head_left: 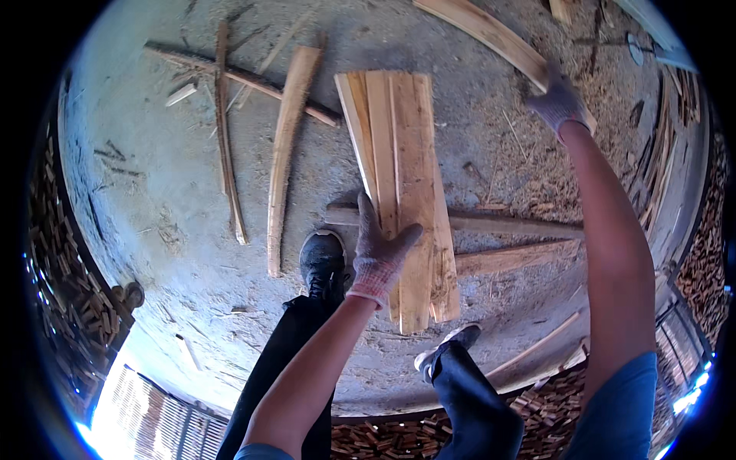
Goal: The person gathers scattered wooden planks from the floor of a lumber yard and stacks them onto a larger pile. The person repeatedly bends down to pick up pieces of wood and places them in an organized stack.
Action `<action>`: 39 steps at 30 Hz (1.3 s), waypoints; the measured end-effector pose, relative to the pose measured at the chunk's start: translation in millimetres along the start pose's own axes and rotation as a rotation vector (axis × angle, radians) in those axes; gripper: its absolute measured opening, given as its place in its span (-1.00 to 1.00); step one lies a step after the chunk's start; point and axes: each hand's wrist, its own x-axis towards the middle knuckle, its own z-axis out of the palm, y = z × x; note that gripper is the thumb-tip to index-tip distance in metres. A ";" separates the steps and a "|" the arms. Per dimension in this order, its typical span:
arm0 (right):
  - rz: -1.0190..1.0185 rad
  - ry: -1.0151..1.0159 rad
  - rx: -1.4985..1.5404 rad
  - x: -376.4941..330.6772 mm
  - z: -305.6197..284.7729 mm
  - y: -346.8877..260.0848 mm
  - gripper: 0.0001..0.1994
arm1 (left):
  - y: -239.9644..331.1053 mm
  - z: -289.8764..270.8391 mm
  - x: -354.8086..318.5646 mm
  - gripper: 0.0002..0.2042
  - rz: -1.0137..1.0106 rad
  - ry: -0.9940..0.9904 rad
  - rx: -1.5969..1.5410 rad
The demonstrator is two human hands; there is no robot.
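A small stack of pale wooden boards [412, 153] lies lengthwise in front of me, its pieces slightly fanned. My left hand [381, 253], in a grey knitted glove with a pinkish cuff, is on the lower left side of this stack. Its fingers run along the left edge and its thumb lies across the top, closed on the boards. At the far right my right hand [558, 103], gloved the same way, grips the near end of a long curved wooden board [487, 32]. That board reaches up past the top of the view; the fingertips are partly hidden.
A dark wooden beam [514, 224] and a reddish plank [517, 257] pass beside the stack. On the left lie a bark-edged board [290, 153] and crossed thin strips [225, 130]. Sawdust covers the concrete floor [192, 284]. My shoe [323, 257] is near the stack; piled wood [73, 314] lines the sides.
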 end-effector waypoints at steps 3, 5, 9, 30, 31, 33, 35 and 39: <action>0.066 0.052 -0.163 -21.2 -0.7 -7.3 0.06 | -7.4 8.7 -21.6 -0.06 0.088 0.150 0.080; 0.053 0.171 -0.104 -27.9 9.4 -8.2 0.06 | -13.8 9.1 -34.5 -0.08 0.107 0.171 0.235; -0.056 0.197 0.224 8.9 29.0 27.8 0.05 | -26.9 16.8 -42.0 -0.17 0.031 0.172 0.123; -0.293 -0.005 0.681 -265.8 76.7 -18.6 -0.21 | 16.8 -110.0 28.6 -0.12 0.218 0.616 0.836; -0.145 0.020 0.760 -277.9 81.7 -29.1 -0.19 | 28.8 -134.2 40.2 0.00 0.251 0.643 1.035; -0.330 0.099 0.852 -285.6 78.0 -57.3 -0.21 | 35.3 -171.9 57.8 0.18 0.130 0.640 1.198; -0.452 0.204 0.767 -283.9 57.2 -90.9 -0.22 | 38.0 -184.0 69.3 0.28 0.005 0.541 1.182; -0.218 0.360 0.688 -251.7 35.8 -138.6 -0.23 | 35.4 -186.4 75.9 0.25 0.021 0.452 1.118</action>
